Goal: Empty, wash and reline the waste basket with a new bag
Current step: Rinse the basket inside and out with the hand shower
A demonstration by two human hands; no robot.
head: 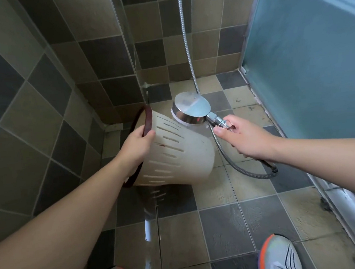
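Note:
A cream waste basket with slotted sides and a dark brown rim is tipped on its side above the tiled floor, mouth to the left. My left hand grips its rim. My right hand holds the handle of a chrome shower head, whose round face points down at the basket's upper side near the base. The metal hose loops under my right hand and runs up the wall. No bag is seen in the basket.
Wet floor tiles with a streak of water lie below the basket. Tiled walls close the left and back. A frosted blue glass door with a metal track stands at the right. My two shoes are at the bottom edge.

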